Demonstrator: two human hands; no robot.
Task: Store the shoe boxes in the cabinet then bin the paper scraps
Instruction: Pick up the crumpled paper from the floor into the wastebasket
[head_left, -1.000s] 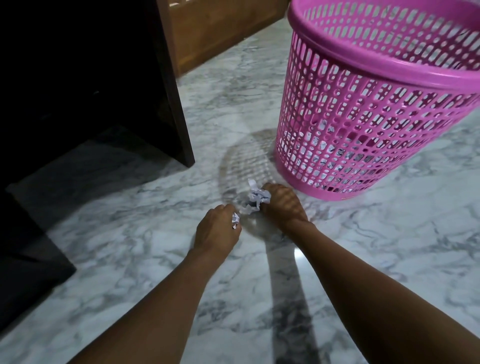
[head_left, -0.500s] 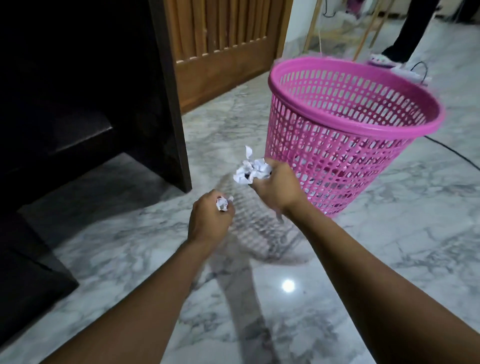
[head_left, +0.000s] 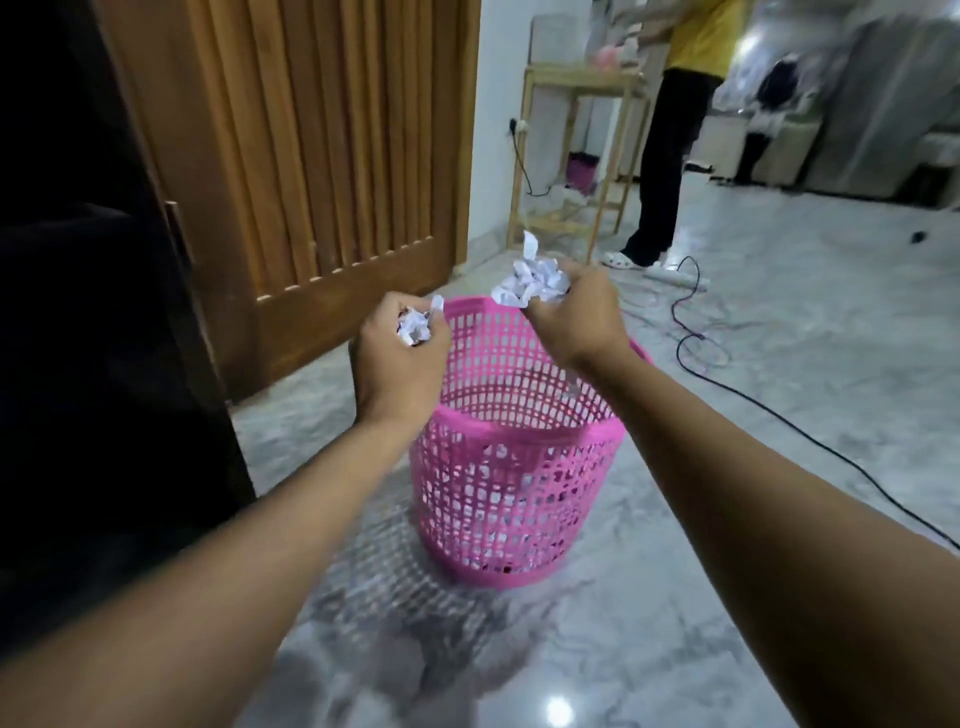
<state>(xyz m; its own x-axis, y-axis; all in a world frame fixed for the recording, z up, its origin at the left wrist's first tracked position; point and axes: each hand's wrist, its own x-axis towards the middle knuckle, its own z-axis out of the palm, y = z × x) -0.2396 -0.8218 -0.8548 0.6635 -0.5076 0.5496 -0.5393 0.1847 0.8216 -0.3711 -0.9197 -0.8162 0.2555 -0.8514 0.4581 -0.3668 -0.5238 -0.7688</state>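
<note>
A pink plastic mesh bin (head_left: 511, 488) stands upright on the marble floor in front of me. My left hand (head_left: 397, 364) is shut on a small crumpled white paper scrap (head_left: 414, 327), held at the bin's left rim. My right hand (head_left: 576, 317) grips a larger wad of crumpled white paper scraps (head_left: 532, 283) above the bin's far rim. The dark cabinet (head_left: 93, 312) fills the left edge; its inside is too dark to see, and no shoe boxes show.
A slatted wooden door (head_left: 322, 156) stands behind the bin. A black cable (head_left: 737, 395) and a white power strip (head_left: 675, 278) lie on the floor to the right. A person in a yellow shirt and dark trousers (head_left: 665, 156) stands by a wooden rack (head_left: 576, 150).
Both hands rose from the floor with the paper scraps and now hover over the bin's opening. My view has tilted upward, showing the room beyond.
</note>
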